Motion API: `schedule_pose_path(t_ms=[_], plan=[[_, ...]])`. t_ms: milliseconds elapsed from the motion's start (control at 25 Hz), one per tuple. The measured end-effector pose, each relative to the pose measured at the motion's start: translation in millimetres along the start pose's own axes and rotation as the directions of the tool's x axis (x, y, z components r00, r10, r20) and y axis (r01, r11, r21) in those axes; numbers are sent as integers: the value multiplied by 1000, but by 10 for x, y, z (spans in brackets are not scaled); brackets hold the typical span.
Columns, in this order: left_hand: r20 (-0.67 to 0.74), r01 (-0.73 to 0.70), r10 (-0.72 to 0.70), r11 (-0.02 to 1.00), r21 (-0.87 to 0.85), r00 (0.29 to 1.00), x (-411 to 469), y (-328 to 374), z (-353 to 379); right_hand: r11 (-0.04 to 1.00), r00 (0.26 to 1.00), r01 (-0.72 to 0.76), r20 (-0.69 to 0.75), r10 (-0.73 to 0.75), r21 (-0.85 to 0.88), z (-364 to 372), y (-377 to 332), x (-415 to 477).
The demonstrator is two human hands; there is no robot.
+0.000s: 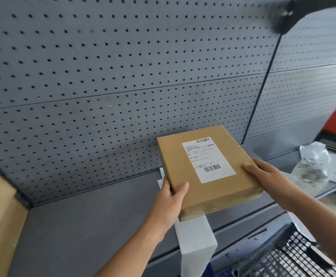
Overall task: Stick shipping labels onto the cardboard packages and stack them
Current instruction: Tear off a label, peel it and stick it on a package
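Head view: I judge the labelled cardboard package [207,166], carried above the grey shelf [87,216] near the pegboard [123,76], could tilt or slip if either grip eases. My left hand [170,198] clasps its near-left corner, thumb on top; my right hand [267,173] grasps the right edge, fingers lying flat on top.

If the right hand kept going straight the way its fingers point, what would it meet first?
The right hand lies on the near right corner of the box, fingers pointing left across its top. Going straight on, it would probably reach the white label first.
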State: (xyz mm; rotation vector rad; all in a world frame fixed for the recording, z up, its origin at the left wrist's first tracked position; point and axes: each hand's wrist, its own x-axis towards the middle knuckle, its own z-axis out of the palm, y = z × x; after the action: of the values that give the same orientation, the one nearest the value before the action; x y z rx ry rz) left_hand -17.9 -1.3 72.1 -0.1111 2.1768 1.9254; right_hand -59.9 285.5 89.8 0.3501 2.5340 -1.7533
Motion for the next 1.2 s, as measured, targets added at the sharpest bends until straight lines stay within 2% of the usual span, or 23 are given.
schedule_pose_path(t_ms=[240, 480, 960, 1080, 1200], plan=[[82, -14, 7, 997, 80, 997, 422, 15, 710, 1000, 999, -14, -39, 14, -7, -681, 267, 337], [77, -12, 1, 990, 143, 997, 737, -66, 1210, 998, 999, -27, -46, 25, -48, -1040, 485, 652], [18, 27, -32, 973, 230, 999, 930, -195, 1486, 987, 995, -89, 24, 93, -132, -1170, 872, 1005], [13, 32, -37, 961, 275, 999, 950, -134, 1395, 976, 996, -89, -48, 81, -197, -1182, 786, 1000], [-49, -24, 49, 913, 407, 998, 999, -38, 1183, 958, 985, -64, -170, 16, -280, -1160, 631, 992]])
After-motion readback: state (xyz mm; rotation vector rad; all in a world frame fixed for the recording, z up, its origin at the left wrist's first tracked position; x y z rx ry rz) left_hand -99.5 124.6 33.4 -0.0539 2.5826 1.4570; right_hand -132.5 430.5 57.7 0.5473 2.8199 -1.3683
